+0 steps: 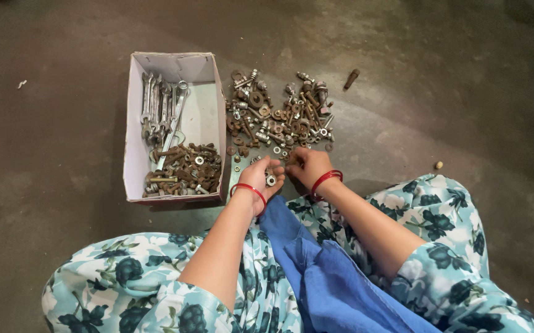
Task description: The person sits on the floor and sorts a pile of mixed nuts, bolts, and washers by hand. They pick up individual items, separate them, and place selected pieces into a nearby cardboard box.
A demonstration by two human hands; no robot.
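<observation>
Sitting on the floor point(63, 154) in flowered clothes, with a blue cloth point(322, 271) lying over the lap, the person is reaching both forearms forward and away from the body. The left hand point(260, 179) is lying palm up, cupped and partly open, cradling a small silver nut point(271, 180) and a few other small pieces; the nut is lying flat with its hole facing up. The right hand point(306, 166) is curling palm down just beside it, fingertips at the near edge of the pile point(279, 114); whether it is pinching anything cannot be told. A red bangle is circling each wrist. The pile of rusty bolts, nuts and washers is spreading left to right just beyond the hands, its pieces pointing every way. To the left, the box point(202, 117) is running its long axis away from the person, holding rusty bolts at the near end and wrenches point(159, 108) farther back, lying lengthwise. One bolt point(351, 79) is lying apart, beyond the pile.
</observation>
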